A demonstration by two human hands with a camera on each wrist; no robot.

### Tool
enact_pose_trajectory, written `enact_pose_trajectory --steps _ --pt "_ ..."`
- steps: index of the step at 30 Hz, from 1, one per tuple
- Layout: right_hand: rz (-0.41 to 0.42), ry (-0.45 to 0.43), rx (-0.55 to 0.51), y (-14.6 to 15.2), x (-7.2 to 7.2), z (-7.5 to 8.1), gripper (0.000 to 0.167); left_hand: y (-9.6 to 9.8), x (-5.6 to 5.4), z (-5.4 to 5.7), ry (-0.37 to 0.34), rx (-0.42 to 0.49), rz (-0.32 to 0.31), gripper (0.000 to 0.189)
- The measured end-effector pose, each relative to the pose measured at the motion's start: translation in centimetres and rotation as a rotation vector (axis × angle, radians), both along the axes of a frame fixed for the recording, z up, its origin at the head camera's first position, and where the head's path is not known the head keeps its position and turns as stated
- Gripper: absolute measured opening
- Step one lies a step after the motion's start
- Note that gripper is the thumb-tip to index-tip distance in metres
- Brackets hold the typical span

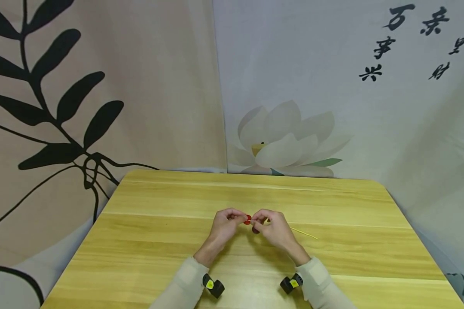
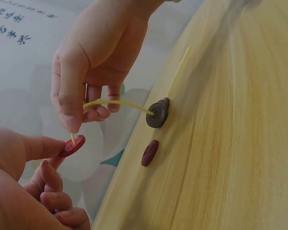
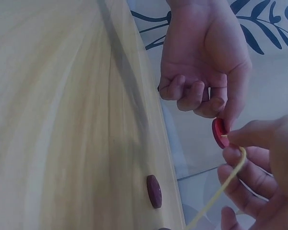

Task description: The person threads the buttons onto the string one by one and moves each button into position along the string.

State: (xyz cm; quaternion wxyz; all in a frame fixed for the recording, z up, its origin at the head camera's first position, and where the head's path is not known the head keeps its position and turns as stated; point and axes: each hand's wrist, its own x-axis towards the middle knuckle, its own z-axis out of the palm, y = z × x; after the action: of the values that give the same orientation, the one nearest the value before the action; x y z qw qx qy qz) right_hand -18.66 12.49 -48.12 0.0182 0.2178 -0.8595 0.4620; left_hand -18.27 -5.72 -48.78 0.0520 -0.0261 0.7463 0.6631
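Note:
My left hand [image 1: 225, 226] pinches a red button [image 2: 73, 146] by its edge between thumb and finger. Facing it, my right hand [image 1: 275, 231] pinches a yellow cord [image 3: 220, 189] close to its end. The tip of the cord meets a hole in the red button; whether it passes right through, I cannot tell. Farther along, the cord runs through a dark brown button [image 2: 156, 114], with at least one more dark piece behind it. A dark red button [image 3: 154, 191] appears by itself against the table, below both hands.
The wooden table [image 1: 158, 240] lies beneath both hands, its far edge close to a printed curtain [image 1: 170, 86]. A small black camera sits at each wrist, the left one [image 1: 213, 286] and the right one [image 1: 291, 283].

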Motion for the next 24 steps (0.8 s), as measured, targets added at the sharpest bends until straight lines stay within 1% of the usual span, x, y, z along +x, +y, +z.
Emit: enact_pose_trajectory --steps 8,18,22,24 --pt "0.006 0.025 -0.004 -0.2 -0.25 -0.48 0.005 0.25 -0.01 0.08 -0.002 0.009 0.018 0.01" --pt "-0.004 0.01 -0.008 -0.34 -0.22 -0.39 0.003 0.2 0.07 -0.05 -0.017 0.018 0.005 0.012" --pt "-0.01 0.005 -0.011 -0.4 -0.14 -0.33 0.01 0.24 0.16 0.07 -0.015 0.021 0.002 0.012" --pt "-0.012 0.004 -0.009 -0.41 -0.11 -0.3 0.01 0.27 0.16 0.14 -0.015 0.02 0.001 0.012"
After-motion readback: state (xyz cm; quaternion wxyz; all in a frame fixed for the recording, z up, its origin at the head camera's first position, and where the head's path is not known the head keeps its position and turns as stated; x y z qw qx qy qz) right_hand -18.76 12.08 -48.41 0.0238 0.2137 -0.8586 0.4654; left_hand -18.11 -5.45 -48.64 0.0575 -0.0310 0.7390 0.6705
